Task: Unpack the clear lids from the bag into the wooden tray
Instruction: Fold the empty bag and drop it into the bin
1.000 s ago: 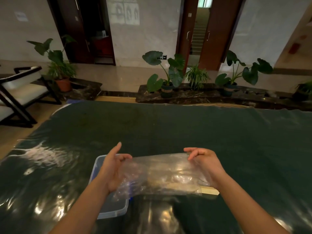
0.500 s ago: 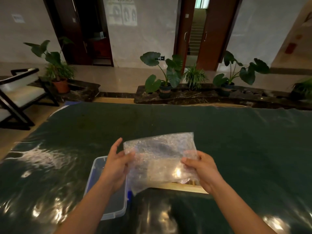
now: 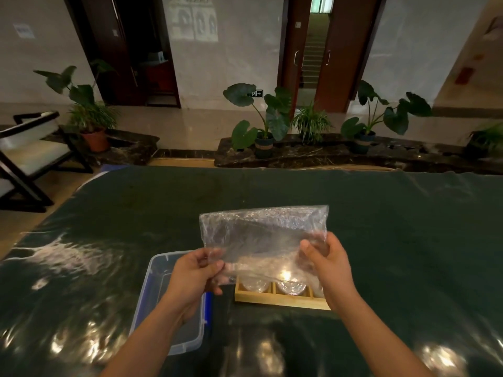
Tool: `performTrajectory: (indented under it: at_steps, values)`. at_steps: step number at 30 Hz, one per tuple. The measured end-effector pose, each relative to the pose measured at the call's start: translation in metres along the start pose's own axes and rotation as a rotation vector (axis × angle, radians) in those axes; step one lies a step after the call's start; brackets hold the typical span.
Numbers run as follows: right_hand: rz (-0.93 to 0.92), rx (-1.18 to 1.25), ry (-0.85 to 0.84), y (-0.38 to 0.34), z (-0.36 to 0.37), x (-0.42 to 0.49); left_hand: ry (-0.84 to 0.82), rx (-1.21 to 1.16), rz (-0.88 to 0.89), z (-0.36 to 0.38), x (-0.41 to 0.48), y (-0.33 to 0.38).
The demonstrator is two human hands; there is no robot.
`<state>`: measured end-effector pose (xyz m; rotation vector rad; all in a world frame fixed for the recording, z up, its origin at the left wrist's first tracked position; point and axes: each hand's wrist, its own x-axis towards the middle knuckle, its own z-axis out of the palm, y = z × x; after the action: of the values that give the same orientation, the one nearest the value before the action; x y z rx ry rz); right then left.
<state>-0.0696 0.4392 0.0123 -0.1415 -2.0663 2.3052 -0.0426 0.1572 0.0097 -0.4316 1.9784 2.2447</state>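
A crinkled clear plastic bag (image 3: pixel 261 232) is held upright above the table. My left hand (image 3: pixel 194 276) pinches its lower left edge and my right hand (image 3: pixel 330 265) pinches its lower right edge. Directly below the bag sits the wooden tray (image 3: pixel 280 297), divided into compartments. Clear lids (image 3: pixel 290 287) lie in at least two of its compartments, glinting with reflected light. My right wrist hides the tray's right end. I cannot tell whether anything is still inside the bag.
A clear plastic bin (image 3: pixel 168 308) with a blue clip stands just left of the tray, under my left forearm. The table is covered by a dark green cloth (image 3: pixel 394 240) under glossy film. Potted plants and a chair stand beyond the far edge.
The bag went from lying flat across the tray to being lifted and held upright, uncovering the tray with lids in it. Both hands rose with it and kept their grip.
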Motion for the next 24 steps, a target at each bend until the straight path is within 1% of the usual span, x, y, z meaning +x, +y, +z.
performTrajectory:
  at_steps: [1,2,3,5,7,8,9,10,11,12,14,15,16,17,18,19,21,22,23,24]
  values:
    - [0.088,0.087,-0.078,-0.002,-0.002,-0.001,0.025,-0.01,0.015,-0.001,0.0,-0.001]
    - [0.16,0.111,-0.135,-0.004,-0.004,-0.002,0.039,-0.021,0.025,-0.004,0.0,-0.002]
    - [0.183,0.062,-0.143,-0.005,-0.006,-0.003,0.025,-0.035,0.022,-0.006,0.0,-0.004]
    - [0.139,-0.094,-0.078,-0.007,-0.011,-0.002,-0.096,-0.016,-0.026,-0.011,-0.002,-0.007]
    - [0.09,-0.176,-0.057,-0.013,-0.014,-0.001,-0.203,-0.005,-0.057,-0.016,-0.005,-0.006]
    - [0.075,-0.201,-0.087,-0.018,-0.016,0.0,-0.2,-0.027,-0.045,-0.019,-0.006,-0.002]
    - [0.059,-0.238,-0.137,-0.025,-0.017,0.001,-0.163,-0.019,-0.013,-0.02,-0.006,0.005]
    - [0.039,-0.296,-0.205,-0.032,-0.018,0.002,-0.111,0.059,0.033,-0.02,-0.007,0.014]
    - [0.019,-0.369,-0.279,-0.039,-0.017,0.003,-0.078,0.201,0.074,-0.017,-0.007,0.024]
    - [0.003,-0.441,-0.352,-0.046,-0.015,0.004,-0.093,0.36,0.098,-0.011,-0.007,0.033]
    - [-0.018,-0.535,-0.47,-0.061,-0.007,0.007,-0.235,0.599,0.098,0.0,-0.003,0.049]
    - [-0.023,-0.558,-0.509,-0.067,-0.004,0.009,-0.315,0.666,0.085,0.006,-0.001,0.056]
    - [-0.032,-0.567,-0.528,-0.071,-0.002,0.011,-0.355,0.707,0.081,0.011,0.0,0.059]
    - [-0.043,-0.558,-0.515,-0.074,0.0,0.012,-0.358,0.713,0.091,0.015,0.0,0.06]
    - [-0.041,-0.51,-0.468,-0.074,0.0,0.013,-0.328,0.697,0.109,0.017,0.0,0.058]
    - [-0.017,-0.416,-0.387,-0.071,-0.001,0.013,-0.278,0.664,0.124,0.018,-0.002,0.055]
    - [0.103,-0.114,-0.241,-0.058,-0.001,0.007,-0.167,0.557,0.129,0.021,-0.004,0.046]
    - [0.187,0.025,-0.224,-0.048,0.002,0.002,-0.123,0.517,0.126,0.022,-0.005,0.041]
    - [0.256,0.09,-0.233,-0.038,0.007,-0.004,-0.092,0.497,0.128,0.024,-0.006,0.036]
    - [0.3,0.086,-0.255,-0.028,0.013,-0.011,-0.069,0.489,0.136,0.026,-0.007,0.034]
